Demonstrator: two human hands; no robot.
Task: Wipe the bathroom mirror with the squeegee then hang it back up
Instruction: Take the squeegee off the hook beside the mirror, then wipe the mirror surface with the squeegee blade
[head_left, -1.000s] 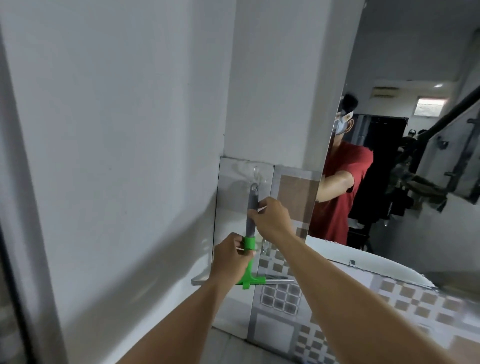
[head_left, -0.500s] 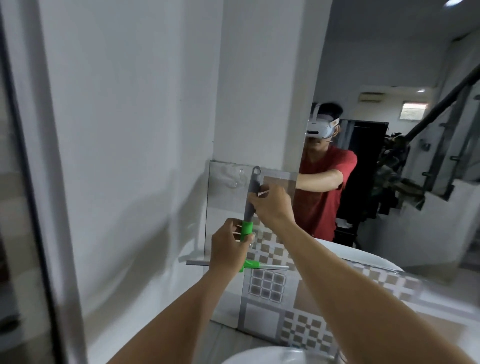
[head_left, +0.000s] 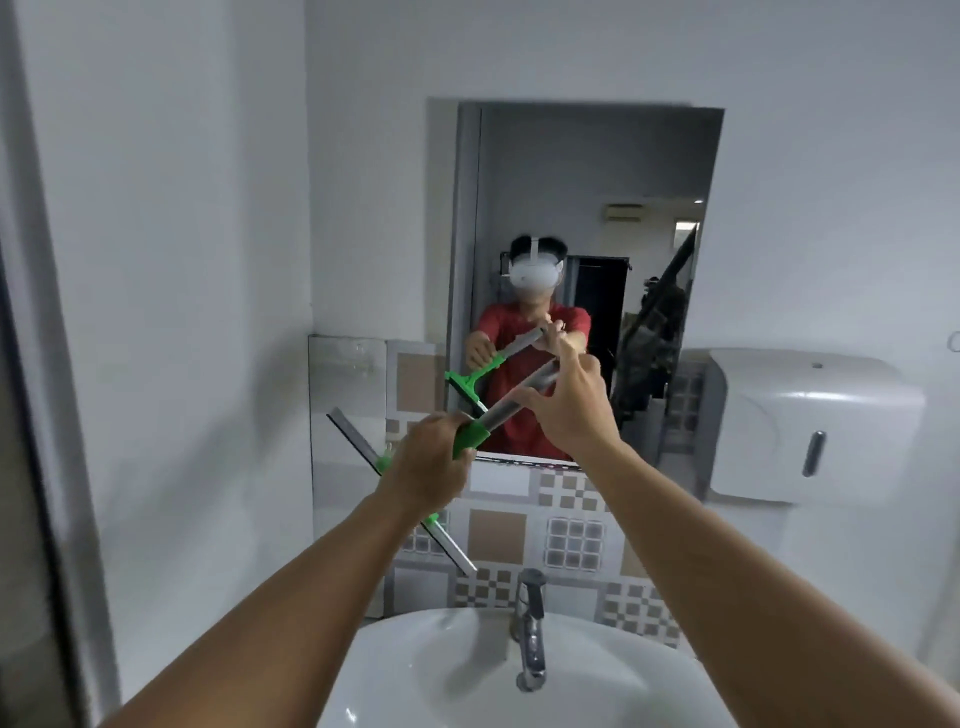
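I hold a squeegee (head_left: 511, 402) with a grey handle, green neck and long metal blade in both hands, tilted in front of the mirror's lower left corner. My left hand (head_left: 428, 462) grips the green neck, hiding the middle of the blade. My right hand (head_left: 569, 410) pinches the grey handle's upper end. The rectangular mirror (head_left: 587, 218) hangs on the white wall ahead and shows the reflection of a person in a red shirt holding the squeegee. A clear hook (head_left: 359, 349) is stuck to the tile at the left.
A white basin (head_left: 441, 670) with a chrome tap (head_left: 530, 634) sits below my arms. A white paper dispenser (head_left: 810, 426) is mounted right of the mirror. Patterned tiles (head_left: 571, 540) run under the mirror. A white side wall (head_left: 156, 260) stands at the left.
The squeegee has come off the hook on the left tile and swung right and tilted, now before the mirror. My view has turned right to face the mirror and basin.
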